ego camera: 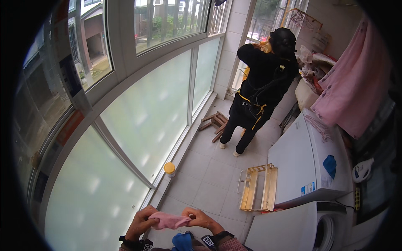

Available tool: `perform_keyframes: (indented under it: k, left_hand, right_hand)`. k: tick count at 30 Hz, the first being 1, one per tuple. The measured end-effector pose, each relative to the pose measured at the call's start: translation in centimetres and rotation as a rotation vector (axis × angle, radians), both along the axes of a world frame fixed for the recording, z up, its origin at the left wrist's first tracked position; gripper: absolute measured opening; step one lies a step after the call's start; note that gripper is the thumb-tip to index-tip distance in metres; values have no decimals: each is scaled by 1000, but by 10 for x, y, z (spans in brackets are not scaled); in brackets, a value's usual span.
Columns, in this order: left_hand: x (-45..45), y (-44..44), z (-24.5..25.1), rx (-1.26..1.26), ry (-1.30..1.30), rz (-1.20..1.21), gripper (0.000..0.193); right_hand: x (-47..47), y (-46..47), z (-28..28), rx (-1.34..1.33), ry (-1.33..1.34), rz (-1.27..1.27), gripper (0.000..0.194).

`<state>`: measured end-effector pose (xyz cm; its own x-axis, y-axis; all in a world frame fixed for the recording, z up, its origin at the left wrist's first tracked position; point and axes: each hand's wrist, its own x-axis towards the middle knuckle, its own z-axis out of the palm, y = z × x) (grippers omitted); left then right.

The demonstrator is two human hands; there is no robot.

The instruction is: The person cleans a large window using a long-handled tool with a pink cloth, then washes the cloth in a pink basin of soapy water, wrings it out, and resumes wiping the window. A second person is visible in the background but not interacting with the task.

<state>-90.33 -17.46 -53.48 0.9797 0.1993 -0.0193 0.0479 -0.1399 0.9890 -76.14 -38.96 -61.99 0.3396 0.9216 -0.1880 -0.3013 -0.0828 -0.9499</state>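
Observation:
A pink cloth (169, 220) is stretched between my two hands at the bottom of the view. My left hand (140, 223) grips its left end, the thumb lying over the fabric. Its right end is pinched between the thumb and fingers of my right hand (201, 218). Just below the pink cloth, a blue cloth (182, 241) lies close to my body; what it rests on is partly hidden. Black straps with printed markers circle both my wrists.
A person in black (260, 81) stands ahead, back turned, near a wooden stool (216, 124). A gold-coloured metal rack (259, 188) leans by a white appliance (292, 163). A front-loading washing machine (289, 222) stands at right. A yellow-lidded tub (169, 169) sits beside the window ledge.

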Motion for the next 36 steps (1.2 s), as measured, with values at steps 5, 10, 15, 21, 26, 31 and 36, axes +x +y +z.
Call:
perform_keyframes:
  k: [5, 10, 15, 21, 26, 31, 36]
  left_hand:
    - [53, 5, -3, -235, 180, -154, 12]
    - [116, 17, -12, -318, 188, -331, 16]
    - [176, 22, -14, -190, 37, -536, 21]
    - [228, 28, -11, 402, -339, -552, 21]
    - [279, 24, -11, 19, -12, -697, 25]
    - [349, 2, -1, -197, 52, -797, 26]
    - [437, -46, 18, 312, 105, -857, 29]
  right_hand:
    - [22, -20, 13, 40, 37, 38, 21]
    - [48, -41, 43, -51, 69, -94, 33]
    - [69, -55, 70, 61, 92, -362, 34]
    - [102, -52, 74, -57, 49, -513, 10]
    - [148, -56, 58, -121, -145, -579, 15]
    - [218, -75, 42, 135, -228, -666, 11]
    - [280, -111, 48, 0, -160, -900, 12]
